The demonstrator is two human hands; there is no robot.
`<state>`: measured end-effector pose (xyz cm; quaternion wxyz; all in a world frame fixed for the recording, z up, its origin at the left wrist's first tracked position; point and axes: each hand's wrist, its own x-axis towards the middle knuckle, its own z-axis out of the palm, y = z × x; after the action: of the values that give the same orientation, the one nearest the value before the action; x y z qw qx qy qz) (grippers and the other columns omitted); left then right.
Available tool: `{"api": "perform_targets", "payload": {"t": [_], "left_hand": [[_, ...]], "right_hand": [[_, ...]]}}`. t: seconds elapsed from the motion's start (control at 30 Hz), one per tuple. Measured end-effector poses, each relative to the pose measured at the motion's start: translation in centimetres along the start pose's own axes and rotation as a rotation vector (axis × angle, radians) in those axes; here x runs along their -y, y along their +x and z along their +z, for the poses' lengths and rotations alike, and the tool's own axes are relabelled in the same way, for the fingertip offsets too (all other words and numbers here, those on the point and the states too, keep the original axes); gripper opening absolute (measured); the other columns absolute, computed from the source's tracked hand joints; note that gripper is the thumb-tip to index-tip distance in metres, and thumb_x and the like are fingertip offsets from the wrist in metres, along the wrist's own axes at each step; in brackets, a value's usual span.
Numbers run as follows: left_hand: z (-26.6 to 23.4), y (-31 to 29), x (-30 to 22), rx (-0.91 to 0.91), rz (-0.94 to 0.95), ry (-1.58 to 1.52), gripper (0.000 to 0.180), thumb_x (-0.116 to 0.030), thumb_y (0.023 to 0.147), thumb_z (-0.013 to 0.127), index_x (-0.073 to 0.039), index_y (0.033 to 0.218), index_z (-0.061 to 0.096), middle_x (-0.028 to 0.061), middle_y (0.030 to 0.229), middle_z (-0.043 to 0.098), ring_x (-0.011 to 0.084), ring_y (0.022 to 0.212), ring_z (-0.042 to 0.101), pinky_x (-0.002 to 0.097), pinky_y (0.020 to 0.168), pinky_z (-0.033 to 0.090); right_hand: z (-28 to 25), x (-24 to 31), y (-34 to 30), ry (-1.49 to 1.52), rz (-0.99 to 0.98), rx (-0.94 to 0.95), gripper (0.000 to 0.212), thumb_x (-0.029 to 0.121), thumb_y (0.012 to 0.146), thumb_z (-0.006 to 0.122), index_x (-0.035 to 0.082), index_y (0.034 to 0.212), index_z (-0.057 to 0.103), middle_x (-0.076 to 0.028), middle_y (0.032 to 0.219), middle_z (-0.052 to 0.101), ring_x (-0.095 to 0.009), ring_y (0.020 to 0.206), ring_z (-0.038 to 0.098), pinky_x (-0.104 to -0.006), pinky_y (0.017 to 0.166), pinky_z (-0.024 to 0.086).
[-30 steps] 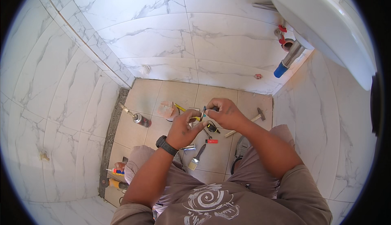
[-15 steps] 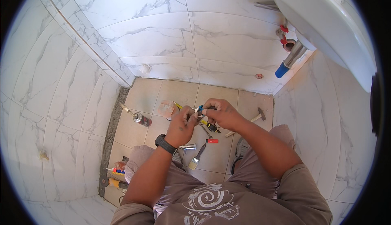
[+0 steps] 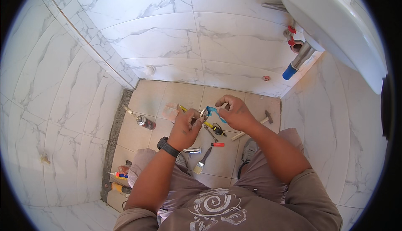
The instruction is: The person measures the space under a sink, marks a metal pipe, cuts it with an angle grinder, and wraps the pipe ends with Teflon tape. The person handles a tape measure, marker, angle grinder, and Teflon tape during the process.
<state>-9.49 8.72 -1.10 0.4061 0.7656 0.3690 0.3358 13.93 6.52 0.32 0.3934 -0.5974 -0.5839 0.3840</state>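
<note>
My left hand [image 3: 186, 126] is closed on a small shiny ring-shaped metal piece [image 3: 204, 113], gripped between thumb and fingers. A thin blue strip [image 3: 213, 109], like plastic film, runs from that piece across to my right hand [image 3: 234, 113]. The right fingers are bent in a pinch at the strip, and part of it hangs loose below them. Exactly where they grip is partly hidden. Beneath the hands, on the tiled floor, lie a yellow and black tape measure [image 3: 217, 129] and a metal wrench [image 3: 211, 134].
On the floor lie a red lighter [image 3: 217, 145], a paintbrush [image 3: 202, 161], a chrome tube [image 3: 192, 150] and a hammer [image 3: 267, 118]. A torch canister [image 3: 146, 122] stands left. A white basin [image 3: 335, 21] juts from the upper right, above a blue-ended metal pipe [image 3: 298, 61].
My right hand has moved slightly up and to the right, away from the left. The blue strip, bunched between the fingers before, now stretches out between both hands.
</note>
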Motion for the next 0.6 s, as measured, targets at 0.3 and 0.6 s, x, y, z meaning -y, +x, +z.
{"api": "perform_targets", "payload": {"t": [0.3, 0.6], "left_hand": [[0.5, -0.3, -0.4, -0.006, 0.116, 0.171, 0.012, -0.008, 0.096, 0.070, 0.000, 0.103, 0.064, 0.0178, 0.090, 0.068, 0.0322, 0.080, 0.067, 0.0383, 0.074, 0.052], [0.5, -0.4, -0.6, -0.016, 0.062, 0.128, 0.014, -0.009, 0.096, 0.071, 0.001, 0.105, 0.067, 0.0195, 0.093, 0.071, 0.0354, 0.082, 0.070, 0.0397, 0.074, 0.054]], "right_hand": [[2.0, 0.2, -1.2, -0.037, -0.099, 0.011, 0.032, 0.018, 0.090, 0.075, -0.003, 0.113, 0.070, -0.020, 0.096, 0.075, -0.026, 0.078, 0.071, -0.0379, 0.075, 0.055], [1.7, 0.0, -0.6, -0.052, 0.034, 0.082, 0.023, 0.017, 0.091, 0.074, -0.004, 0.101, 0.073, -0.013, 0.084, 0.075, -0.015, 0.073, 0.068, -0.0332, 0.069, 0.055]]}}
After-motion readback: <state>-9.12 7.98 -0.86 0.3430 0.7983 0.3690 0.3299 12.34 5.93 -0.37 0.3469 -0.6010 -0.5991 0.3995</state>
